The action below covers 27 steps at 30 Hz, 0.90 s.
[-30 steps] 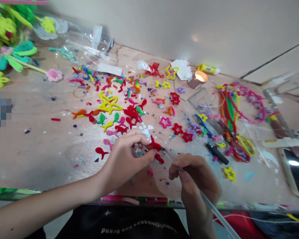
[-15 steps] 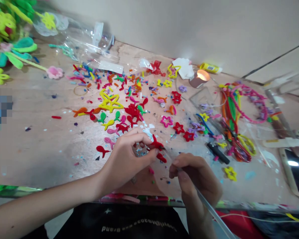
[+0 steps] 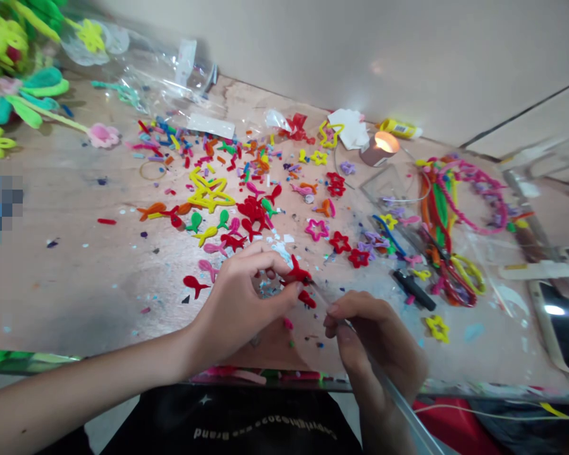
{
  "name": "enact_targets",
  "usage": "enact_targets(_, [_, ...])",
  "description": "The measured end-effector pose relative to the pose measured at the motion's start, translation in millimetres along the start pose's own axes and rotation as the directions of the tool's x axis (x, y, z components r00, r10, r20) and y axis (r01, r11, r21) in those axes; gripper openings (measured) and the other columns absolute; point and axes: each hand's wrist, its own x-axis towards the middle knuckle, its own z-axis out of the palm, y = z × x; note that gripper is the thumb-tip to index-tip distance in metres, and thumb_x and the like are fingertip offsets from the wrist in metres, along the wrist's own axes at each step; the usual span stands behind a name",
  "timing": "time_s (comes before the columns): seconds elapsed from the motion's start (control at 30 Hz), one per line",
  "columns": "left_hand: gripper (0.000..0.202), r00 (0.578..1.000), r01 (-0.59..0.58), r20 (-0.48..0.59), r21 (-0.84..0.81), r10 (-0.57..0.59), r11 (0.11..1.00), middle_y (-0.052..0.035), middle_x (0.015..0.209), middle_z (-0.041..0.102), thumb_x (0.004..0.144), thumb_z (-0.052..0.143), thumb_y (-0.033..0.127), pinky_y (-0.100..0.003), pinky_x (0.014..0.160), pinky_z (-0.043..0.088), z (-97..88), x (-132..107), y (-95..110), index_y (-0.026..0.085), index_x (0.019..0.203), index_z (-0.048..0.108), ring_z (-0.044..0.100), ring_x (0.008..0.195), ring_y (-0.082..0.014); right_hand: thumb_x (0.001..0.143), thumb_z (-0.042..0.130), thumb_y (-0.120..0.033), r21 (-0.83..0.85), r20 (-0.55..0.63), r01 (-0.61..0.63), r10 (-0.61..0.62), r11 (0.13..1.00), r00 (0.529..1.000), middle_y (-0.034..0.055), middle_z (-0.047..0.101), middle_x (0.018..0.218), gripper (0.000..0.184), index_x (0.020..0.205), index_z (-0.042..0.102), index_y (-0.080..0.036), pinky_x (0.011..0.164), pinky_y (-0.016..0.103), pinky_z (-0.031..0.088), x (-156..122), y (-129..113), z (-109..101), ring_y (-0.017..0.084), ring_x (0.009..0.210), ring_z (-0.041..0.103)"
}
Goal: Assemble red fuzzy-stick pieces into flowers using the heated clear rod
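Pinching a fuzzy red fork-tailed piece (image 3: 298,273) in the left hand (image 3: 253,297), just below frame centre; gripping a slim clear dark-tipped rod (image 3: 408,407) in the right hand (image 3: 382,347), lower right. Best worked with a firm pinch, light touch.

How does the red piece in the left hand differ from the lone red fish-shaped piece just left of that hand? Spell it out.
The held red piece is in the left hand; the loose red piece lies on the table. The hand partly covers the held red piece, while the loose red piece shows its rounded body and forked tail. The clear stick points at the held red piece, not the loose red piece. Both are red.
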Motion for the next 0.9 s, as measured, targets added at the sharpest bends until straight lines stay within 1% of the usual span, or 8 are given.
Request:
enact_targets(0.1, [0.009, 1.000, -0.001, 0.004, 0.014, 0.001, 1.000, 0.0012, 0.078, 0.064, 0.082, 0.067, 0.013, -0.028, 0.072, 0.045, -0.5, -1, 1, 0.019, 0.075, 0.065, 0.059, 0.077, -0.0141, 0.083, 0.054, -0.005, -0.045, 0.068, 0.057, -0.054, 0.997, 0.996, -0.0009, 0.061, 0.075, 0.022, 0.094, 0.064, -0.021, 0.057, 0.026, 0.048, 2, 3, -6, 0.012, 0.065, 0.058])
enact_targets(0.23, [0.011, 1.000, -0.017, -0.004, 0.028, 0.017, 0.999, 0.0015, 0.079, 0.063, 0.082, 0.068, 0.011, -0.028, 0.072, 0.045, -0.8, -1, 3, 0.019, 0.074, 0.065, 0.060, 0.077, -0.0138, 0.083, 0.055, -0.005, -0.084, 0.073, 0.084, -0.078, 0.993, 0.994, 0.0001, 0.062, 0.076, 0.021, 0.093, 0.064, -0.021, 0.056, 0.026, 0.049, 4, -1, -7, 0.013, 0.065, 0.058])
enact_targets(0.3, [0.012, 1.000, -0.021, -0.006, 0.036, 0.021, 0.999, 0.0012, 0.078, 0.063, 0.081, 0.068, 0.011, -0.029, 0.072, 0.045, -0.6, -1, 3, 0.019, 0.073, 0.065, 0.060, 0.077, -0.0142, 0.083, 0.055, -0.006, -0.099, 0.043, 0.078, -0.074, 0.992, 0.996, 0.0000, 0.061, 0.075, 0.020, 0.091, 0.064, -0.021, 0.056, 0.026, 0.048, 4, -5, -3, 0.013, 0.065, 0.058])
enact_targets(0.4, [0.011, 1.000, -0.025, -0.013, 0.054, 0.026, 0.998, 0.0008, 0.079, 0.064, 0.081, 0.069, 0.011, -0.030, 0.072, 0.045, -0.1, -1, 4, 0.019, 0.074, 0.065, 0.060, 0.078, -0.0151, 0.084, 0.056, -0.009, -0.115, -0.046, 0.049, -0.055, 0.992, 0.997, -0.0002, 0.060, 0.072, 0.016, 0.088, 0.064, -0.022, 0.056, 0.027, 0.046, 3, -11, 3, 0.014, 0.065, 0.057])
enact_targets(0.47, [0.012, 0.999, -0.036, -0.022, 0.068, 0.037, 0.997, 0.0009, 0.079, 0.064, 0.080, 0.069, 0.011, -0.030, 0.072, 0.045, 0.2, -2, 4, 0.019, 0.073, 0.064, 0.060, 0.078, -0.0153, 0.084, 0.057, -0.009, -0.119, -0.069, 0.051, -0.060, 0.992, 0.996, 0.0000, 0.060, 0.071, 0.015, 0.086, 0.064, -0.022, 0.057, 0.028, 0.044, 4, -13, 6, 0.015, 0.066, 0.057])
enact_targets(0.67, [0.012, 0.999, -0.051, -0.011, 0.074, 0.052, 0.996, 0.0009, 0.079, 0.064, 0.080, 0.068, 0.010, -0.030, 0.072, 0.045, 0.5, -2, 3, 0.019, 0.073, 0.063, 0.060, 0.078, -0.0151, 0.084, 0.056, -0.008, -0.124, -0.026, 0.084, -0.087, 0.989, 0.996, 0.0003, 0.061, 0.073, 0.017, 0.087, 0.065, -0.022, 0.057, 0.029, 0.042, 5, -13, 4, 0.014, 0.064, 0.056])
enact_targets(0.9, [0.010, 1.000, -0.021, 0.000, 0.052, 0.021, 0.998, 0.0005, 0.079, 0.064, 0.080, 0.067, 0.011, -0.031, 0.071, 0.045, -0.2, -1, 3, 0.019, 0.073, 0.065, 0.061, 0.077, -0.0156, 0.083, 0.057, -0.007, -0.132, -0.001, 0.118, -0.119, 0.984, 0.993, 0.0001, 0.062, 0.075, 0.018, 0.088, 0.066, -0.021, 0.057, 0.029, 0.043, 6, -11, 1, 0.013, 0.066, 0.057])
